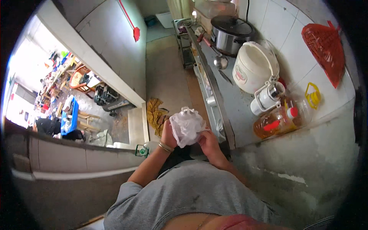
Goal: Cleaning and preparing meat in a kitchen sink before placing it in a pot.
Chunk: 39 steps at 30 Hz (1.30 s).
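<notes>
A crumpled white plastic bag [188, 127] is held in front of my body between both hands. My left hand [168, 134] is closed against the bag's left side, its fingers partly hidden behind the plastic; a bangle circles that wrist. On the lower right side, my right hand [208, 141] grips the bag with bent fingers. Whether anything lies inside the bag I cannot tell. A mustard-yellow cloth [155, 115] is on the floor beyond my left hand.
To the right, a counter [245, 132] carries a lidded cooker [231, 36], a ladle [220, 62], a white bucket [251, 71] and an oil bottle [268, 124]. A red bag [324, 50] hangs on the tiled wall. Left, a doorway opens onto a cluttered room.
</notes>
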Tool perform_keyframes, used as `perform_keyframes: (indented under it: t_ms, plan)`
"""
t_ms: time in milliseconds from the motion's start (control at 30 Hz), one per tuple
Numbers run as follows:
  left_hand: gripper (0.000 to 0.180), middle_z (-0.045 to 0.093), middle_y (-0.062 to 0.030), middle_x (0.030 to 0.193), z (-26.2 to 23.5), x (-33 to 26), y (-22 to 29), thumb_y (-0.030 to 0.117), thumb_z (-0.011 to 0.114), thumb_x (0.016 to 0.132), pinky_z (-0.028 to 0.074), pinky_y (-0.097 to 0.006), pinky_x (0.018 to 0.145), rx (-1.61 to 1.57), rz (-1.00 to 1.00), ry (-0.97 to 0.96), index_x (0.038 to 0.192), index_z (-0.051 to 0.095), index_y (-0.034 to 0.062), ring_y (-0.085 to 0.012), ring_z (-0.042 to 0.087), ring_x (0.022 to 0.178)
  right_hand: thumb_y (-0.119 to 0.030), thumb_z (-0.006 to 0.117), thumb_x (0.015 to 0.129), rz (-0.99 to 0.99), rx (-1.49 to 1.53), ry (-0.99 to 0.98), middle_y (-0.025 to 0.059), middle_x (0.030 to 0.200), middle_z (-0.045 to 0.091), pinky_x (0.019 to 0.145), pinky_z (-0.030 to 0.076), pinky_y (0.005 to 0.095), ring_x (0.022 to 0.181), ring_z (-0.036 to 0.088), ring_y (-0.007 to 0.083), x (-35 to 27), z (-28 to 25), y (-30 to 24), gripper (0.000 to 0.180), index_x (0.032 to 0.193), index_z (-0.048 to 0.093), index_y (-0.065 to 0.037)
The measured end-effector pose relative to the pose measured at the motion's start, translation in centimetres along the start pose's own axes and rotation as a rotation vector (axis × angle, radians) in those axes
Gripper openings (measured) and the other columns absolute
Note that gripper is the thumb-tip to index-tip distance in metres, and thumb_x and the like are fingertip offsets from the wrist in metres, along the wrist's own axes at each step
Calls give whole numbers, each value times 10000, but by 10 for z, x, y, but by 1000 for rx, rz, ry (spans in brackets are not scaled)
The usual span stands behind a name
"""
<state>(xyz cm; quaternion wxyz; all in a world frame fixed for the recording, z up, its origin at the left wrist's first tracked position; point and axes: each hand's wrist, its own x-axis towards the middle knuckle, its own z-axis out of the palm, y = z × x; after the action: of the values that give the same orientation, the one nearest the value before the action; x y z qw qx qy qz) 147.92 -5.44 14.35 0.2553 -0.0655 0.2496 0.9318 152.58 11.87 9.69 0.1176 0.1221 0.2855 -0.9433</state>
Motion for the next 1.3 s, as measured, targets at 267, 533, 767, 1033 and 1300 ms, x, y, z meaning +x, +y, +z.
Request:
perform_keyframes:
  t_ms: [267,533,767,1033,1300]
  plan:
    - [534,527,-83,1215,-49,85,69,332,604,820,353,-362,992,736,-63,-11,1257,446,69,-222,486,1143,-180,507,837,70,265,128,91,1020,601,864,446,363,953,575,215,116,42,-13,240,1015,567,-32]
    - [281,660,-64,784,-88,150,197,200,594,786,487,-295,651,1602,45,28,999,631,21,-148,620,710,-93,606,769,-38,-10,189,98,1024,600,857,446,357,969,571,221,215,170,-56,300,1053,548,-15]
    - [284,630,-51,916,-62,163,297,165,514,837,483,-302,652,686,-146,314,1074,567,18,-169,604,781,-32,620,758,-85,-17,244,91,1021,603,848,462,354,946,582,214,280,203,-75,341,1086,525,-35]
    - [374,509,-142,1235,-59,211,349,180,390,895,348,-436,1010,-374,-93,-246,1220,460,9,-293,484,1137,-75,618,772,117,-81,-89,72,1087,597,869,453,345,994,575,197,358,225,-76,396,1156,526,-40]
    - [500,546,-163,1168,-76,269,408,411,368,881,393,-467,952,-300,53,-85,1177,494,28,-344,523,1068,-446,573,832,410,-3,-186,61,1224,527,979,359,362,1137,481,185,442,250,-57,562,1244,484,-75]
